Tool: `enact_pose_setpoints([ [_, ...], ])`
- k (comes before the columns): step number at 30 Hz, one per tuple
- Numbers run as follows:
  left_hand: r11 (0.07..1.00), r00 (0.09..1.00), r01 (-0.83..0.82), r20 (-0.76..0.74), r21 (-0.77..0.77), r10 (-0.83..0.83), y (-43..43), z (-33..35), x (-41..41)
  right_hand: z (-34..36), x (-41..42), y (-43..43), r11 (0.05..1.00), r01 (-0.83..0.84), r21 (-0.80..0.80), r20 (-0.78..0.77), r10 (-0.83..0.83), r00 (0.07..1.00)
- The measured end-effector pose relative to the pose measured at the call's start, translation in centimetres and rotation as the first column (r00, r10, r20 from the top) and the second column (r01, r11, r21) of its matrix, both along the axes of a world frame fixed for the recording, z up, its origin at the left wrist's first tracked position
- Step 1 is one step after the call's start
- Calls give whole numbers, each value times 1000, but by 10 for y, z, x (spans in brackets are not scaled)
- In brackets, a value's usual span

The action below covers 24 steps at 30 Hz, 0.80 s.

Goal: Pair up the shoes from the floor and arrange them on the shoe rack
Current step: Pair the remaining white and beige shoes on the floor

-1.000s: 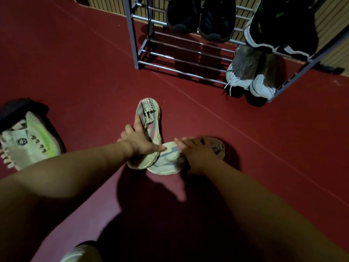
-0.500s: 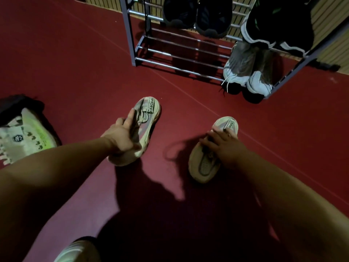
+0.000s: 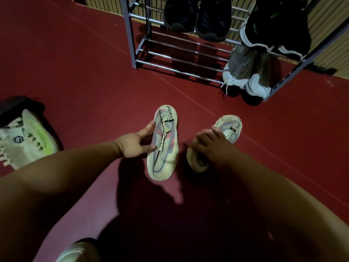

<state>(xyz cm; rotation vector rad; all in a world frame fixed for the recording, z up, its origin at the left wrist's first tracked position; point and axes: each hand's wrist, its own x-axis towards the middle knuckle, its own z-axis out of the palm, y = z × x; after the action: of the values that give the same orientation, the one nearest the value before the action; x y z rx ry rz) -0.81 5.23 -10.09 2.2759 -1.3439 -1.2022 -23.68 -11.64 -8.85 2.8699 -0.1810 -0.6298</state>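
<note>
This looks like a home entryway or shoe corner. A metal shoe rack [image 3: 181, 59] with thin rails stands on a dark red floor [image 3: 79, 59] against a ribbed beige wall [image 3: 332, 53], holding dark sneakers [image 3: 198, 17] above and grey-and-white sneakers [image 3: 243, 72] below. More loose footwear lies on the floor, including a white-and-green sneaker [image 3: 26, 140].
</note>
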Motion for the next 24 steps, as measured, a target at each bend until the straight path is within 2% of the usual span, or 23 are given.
enact_pose_setpoints([
  [3, 987, 984, -157, 78, -23, 158, -1, 4, 11, 15, 12, -3, 998, -51, 22, 146, 48, 988],
  [5, 956, 952, -288, 87, -54, 292, 2, 6, 23, 24, 28, 0, 993, -115, -27, 254, 118, 960],
  [7, 910, 906, -408, 93, -70, 413, 8, 9, 38, 32, 50, 9, 979, -187, -78, 298, 202, 933],
  [11, 778, 773, -616, 94, -121, 627, 25, 9, 71, 39, 101, 37, 902, -405, -149, 423, 428, 799],
  [13, 715, 709, -683, 99, -150, 698, 36, 5, 83, 38, 123, 57, 861, -493, -122, 436, 493, 753],
  [14, 696, 688, -701, 110, -156, 717, 40, 4, 87, 38, 133, 68, 849, -519, -94, 417, 507, 754],
  [15, 687, 676, -710, 124, -156, 727, 44, 2, 89, 39, 142, 80, 851, -519, -83, 333, 515, 790],
  [17, 689, 672, -711, 151, -141, 725, 50, -4, 91, 31, 151, 101, 882, -463, -90, 74, 470, 880],
  [18, 698, 680, -706, 159, -124, 716, 51, -7, 90, 29, 149, 110, 887, -454, -91, -7, 455, 890],
  [20, 733, 715, -675, 175, -83, 678, 50, -12, 85, 5, 140, 123, 916, -394, -70, -122, 384, 915],
  [21, 757, 737, -651, 186, -61, 649, 49, -15, 81, -19, 136, 124, 945, -301, -131, -145, 282, 948],
  [22, 783, 763, -621, 197, -45, 616, 46, -16, 76, -33, 131, 123, 960, -134, -246, -87, 116, 989],
  [23, 812, 793, -582, 201, -31, 576, 44, -17, 69, -42, 121, 122, 948, 111, -298, 55, -99, 994],
  [24, 844, 825, -536, 202, -19, 528, 41, -17, 60, -44, 108, 123, 952, 284, -111, 150, -266, 952],
])
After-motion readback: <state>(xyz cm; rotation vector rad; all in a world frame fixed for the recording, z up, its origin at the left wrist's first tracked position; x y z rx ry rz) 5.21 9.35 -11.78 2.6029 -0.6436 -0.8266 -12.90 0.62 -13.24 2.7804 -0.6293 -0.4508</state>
